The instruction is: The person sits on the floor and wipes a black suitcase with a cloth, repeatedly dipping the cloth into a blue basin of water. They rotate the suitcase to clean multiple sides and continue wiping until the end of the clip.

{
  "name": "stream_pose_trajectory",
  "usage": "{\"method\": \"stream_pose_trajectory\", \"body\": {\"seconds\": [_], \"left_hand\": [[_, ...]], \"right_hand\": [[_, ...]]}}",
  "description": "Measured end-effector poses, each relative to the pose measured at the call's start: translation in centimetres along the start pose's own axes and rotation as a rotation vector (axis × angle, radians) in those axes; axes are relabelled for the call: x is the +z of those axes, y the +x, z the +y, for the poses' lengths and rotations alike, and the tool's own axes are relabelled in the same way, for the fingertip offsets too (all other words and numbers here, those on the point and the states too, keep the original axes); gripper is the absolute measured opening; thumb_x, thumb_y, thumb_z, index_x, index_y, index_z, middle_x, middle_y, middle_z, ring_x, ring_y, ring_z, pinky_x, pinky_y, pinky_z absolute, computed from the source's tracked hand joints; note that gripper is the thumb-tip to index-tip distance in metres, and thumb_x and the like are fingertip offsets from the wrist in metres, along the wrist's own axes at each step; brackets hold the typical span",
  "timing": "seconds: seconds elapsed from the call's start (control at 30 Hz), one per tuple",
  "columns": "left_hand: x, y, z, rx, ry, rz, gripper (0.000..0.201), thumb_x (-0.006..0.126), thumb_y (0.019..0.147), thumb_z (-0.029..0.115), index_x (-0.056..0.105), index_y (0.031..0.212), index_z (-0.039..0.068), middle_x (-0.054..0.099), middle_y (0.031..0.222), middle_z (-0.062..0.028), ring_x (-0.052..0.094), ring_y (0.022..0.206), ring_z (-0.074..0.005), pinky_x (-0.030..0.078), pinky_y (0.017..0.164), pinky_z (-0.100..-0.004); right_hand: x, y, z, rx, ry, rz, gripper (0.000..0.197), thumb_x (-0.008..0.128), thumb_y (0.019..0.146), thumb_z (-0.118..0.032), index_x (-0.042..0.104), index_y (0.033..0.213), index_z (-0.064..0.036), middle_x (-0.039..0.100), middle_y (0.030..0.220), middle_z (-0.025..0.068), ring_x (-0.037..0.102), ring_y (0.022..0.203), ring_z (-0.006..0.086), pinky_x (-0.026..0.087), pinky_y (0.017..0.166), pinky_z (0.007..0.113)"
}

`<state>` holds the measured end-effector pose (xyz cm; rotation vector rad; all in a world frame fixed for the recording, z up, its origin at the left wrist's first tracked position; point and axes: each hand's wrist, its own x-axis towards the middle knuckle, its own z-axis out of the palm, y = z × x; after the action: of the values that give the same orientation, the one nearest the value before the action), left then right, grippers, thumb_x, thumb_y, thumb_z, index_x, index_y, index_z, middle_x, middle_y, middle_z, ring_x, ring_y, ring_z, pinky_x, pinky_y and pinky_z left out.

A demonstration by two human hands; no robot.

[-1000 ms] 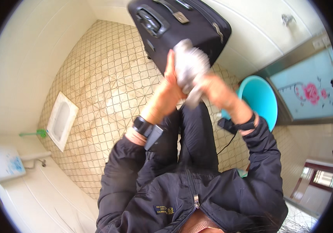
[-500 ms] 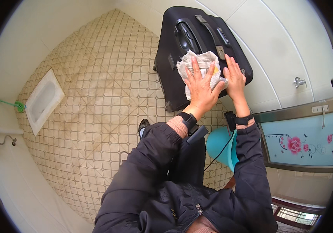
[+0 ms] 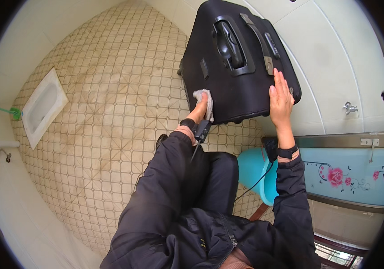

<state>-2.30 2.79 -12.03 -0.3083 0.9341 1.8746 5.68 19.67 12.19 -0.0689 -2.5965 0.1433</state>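
Note:
A black fabric suitcase [image 3: 241, 89] stands by the wall, its recessed pull handle [image 3: 230, 45] and grey carry handle [image 3: 259, 42] facing up. At the suitcase's near left edge, my left hand [image 3: 199, 110] grips a whitish cloth [image 3: 209, 106] and presses it to the side; most of its fingers are hidden. My right hand [image 3: 281, 99] lies flat against the near right part of the suitcase, fingers stretched out, just below the end of the carry handle. Both wrists wear dark straps with small devices and cables.
A turquoise bucket [image 3: 251, 168] stands near my right forearm. At the right are a wall tap [image 3: 349, 108] and a flowered blue panel [image 3: 349, 172]. A squat toilet [image 3: 44, 107] is set in the tiled floor [image 3: 120, 89] at the left, beside a green brush [image 3: 15, 113].
My left hand has moved left and nearer with the cloth, from the suitcase's upper face to its left edge. My right hand stays on the suitcase. The view has shifted slightly.

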Motion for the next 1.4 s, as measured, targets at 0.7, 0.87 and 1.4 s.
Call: {"method": "stream_pose_trajectory", "body": {"seconds": [0.7,0.87,1.4], "left_hand": [[13.9,-10.4,9.4,1.184,0.903,0.215,0.092,0.047,0.096,0.054,-0.002,0.154,0.002,-0.003,0.157,-0.0320,-0.006,0.143,-0.0543,0.001,0.111,-0.0675],[10.8,-5.3,14.9,1.198,0.601,0.123,0.091,0.045,0.096,0.060,0.006,0.155,0.002,0.017,0.158,-0.0275,0.004,0.148,-0.0442,0.001,0.119,-0.0480],[14.3,-15.0,3.9,1.079,1.200,0.224,0.090,0.062,0.090,0.041,0.014,0.153,-0.001,-0.010,0.155,-0.0362,-0.007,0.146,-0.0483,-0.004,0.115,-0.0607]], "right_hand": [[0.2,-0.2,-0.2,0.004,-0.069,0.050,0.050,0.047,0.098,-0.036,0.045,0.146,-0.0244,0.050,0.144,0.0132,0.048,0.130,0.0370,0.035,0.103,0.047],[0.8,0.0,-0.6,0.037,-0.077,0.100,0.050,0.052,0.096,-0.035,0.047,0.145,-0.0274,0.051,0.143,0.0132,0.048,0.130,0.0361,0.032,0.104,0.047],[1.9,0.2,-1.2,0.086,-0.179,0.191,0.048,0.050,0.096,-0.037,0.047,0.143,-0.0299,0.054,0.139,0.0151,0.051,0.126,0.0368,0.033,0.101,0.048]]}}
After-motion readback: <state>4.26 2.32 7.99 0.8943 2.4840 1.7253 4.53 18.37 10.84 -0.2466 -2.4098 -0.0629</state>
